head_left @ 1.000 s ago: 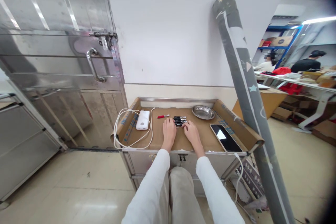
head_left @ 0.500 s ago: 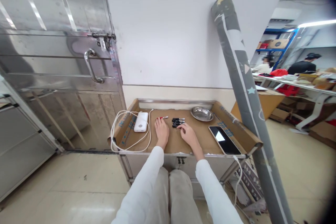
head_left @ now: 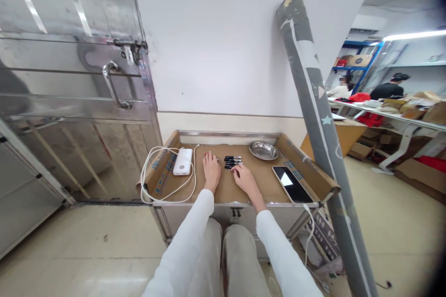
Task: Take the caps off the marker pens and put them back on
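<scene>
Hands both rest palm down on a cardboard-lined steel counter (head_left: 258,174), reached with white sleeves over the person's knees. Left hand (head_left: 211,171) lies flat with fingers stretched out, covering most of a red pen (head_left: 206,153), of which only specks show at the fingertips. Right hand (head_left: 243,177) is loosely curled, its fingertips at the near edge of a small row of black pens (head_left: 232,162); whether it pinches one cannot be told.

Right of the hands, near the front edge, a phone (head_left: 291,184) lies face up with a dark screen. To the left, a white power bank (head_left: 183,161) sits inside loops of white cable (head_left: 148,184) that spill over the cardboard rim. Beyond the black pens stands a shallow steel dish (head_left: 264,150).

A tall grey rolled mat (head_left: 313,97) with star shapes leans against the wall (head_left: 216,32), crossing the counter's right corner. A steel door (head_left: 69,79) fills the left. Far right, two people sit at a long table (head_left: 390,113).
</scene>
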`<state>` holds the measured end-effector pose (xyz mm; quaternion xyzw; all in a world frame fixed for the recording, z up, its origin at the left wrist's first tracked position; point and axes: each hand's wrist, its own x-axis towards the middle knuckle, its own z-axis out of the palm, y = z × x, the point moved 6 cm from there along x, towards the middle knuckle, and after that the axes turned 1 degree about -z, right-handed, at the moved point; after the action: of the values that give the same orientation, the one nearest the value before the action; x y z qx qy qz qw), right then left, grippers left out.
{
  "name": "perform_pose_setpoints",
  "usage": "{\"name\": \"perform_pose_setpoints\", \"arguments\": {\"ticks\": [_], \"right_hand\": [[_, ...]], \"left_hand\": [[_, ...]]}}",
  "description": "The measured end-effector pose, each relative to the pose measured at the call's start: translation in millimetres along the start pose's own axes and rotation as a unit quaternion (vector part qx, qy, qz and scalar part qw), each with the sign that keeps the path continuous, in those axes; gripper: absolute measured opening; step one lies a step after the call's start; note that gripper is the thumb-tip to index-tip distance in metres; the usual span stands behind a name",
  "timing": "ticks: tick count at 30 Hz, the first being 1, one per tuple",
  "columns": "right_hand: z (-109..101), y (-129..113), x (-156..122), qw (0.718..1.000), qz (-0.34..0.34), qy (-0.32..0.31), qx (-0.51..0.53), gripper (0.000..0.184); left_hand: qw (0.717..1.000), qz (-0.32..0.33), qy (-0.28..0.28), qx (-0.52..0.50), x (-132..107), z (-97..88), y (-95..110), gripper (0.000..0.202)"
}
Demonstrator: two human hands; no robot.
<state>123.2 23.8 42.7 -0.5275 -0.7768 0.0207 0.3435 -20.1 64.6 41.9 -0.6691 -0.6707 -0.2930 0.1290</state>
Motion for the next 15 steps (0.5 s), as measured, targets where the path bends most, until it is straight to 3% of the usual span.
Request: {"name": "perform_pose_setpoints", "arguments": {"ticks": [3, 9, 15], "right_hand": [[-1.2, -1.7, 0.0, 1.0, -0.004, -0.005, 0.008, 0.024], [3.5, -4.1, 0.0, 0.999, -0.012, -0.044, 0.001, 0.028], [8.2, 1.9, 0.7, 0.999, -0.002, -0.028, -0.029, 0.028]], "left_hand": [[1.0, -0.003, -0.016, 0.019, -0.8, -2.5, 0.1, 0.03], [0.998, -0.017, 0.006, 0.064, -6.7, -13.5, 1.2, 0.026], [0.999, -0.038, 0.003, 0.01, -8.9, -14.1, -2.2, 0.029]]}}
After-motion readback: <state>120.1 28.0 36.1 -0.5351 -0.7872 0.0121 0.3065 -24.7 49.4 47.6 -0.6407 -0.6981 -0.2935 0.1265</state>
